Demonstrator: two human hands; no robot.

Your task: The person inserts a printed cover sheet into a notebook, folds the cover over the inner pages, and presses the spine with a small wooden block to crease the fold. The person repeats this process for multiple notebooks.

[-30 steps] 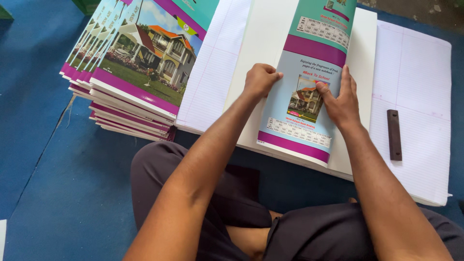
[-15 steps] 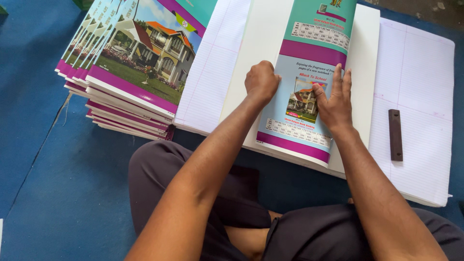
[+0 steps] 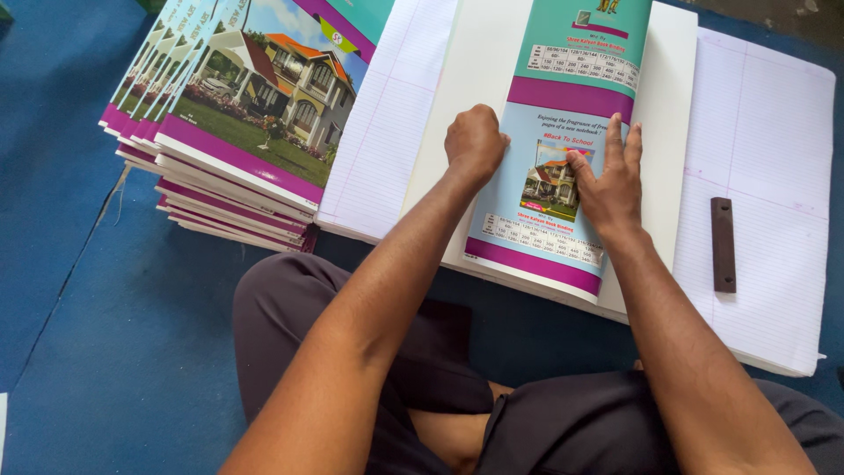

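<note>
Notebook cover, teal and pale blue with purple bands, lies flat on a white board, its long axis running away from the person, slightly tilted right. Left of it sits a stack of notebooks. The left hand, curled into a fist, presses the cover's left edge; the right hand, open and flat, presses its middle. A dark bar rests on lined paper farther right.
</note>
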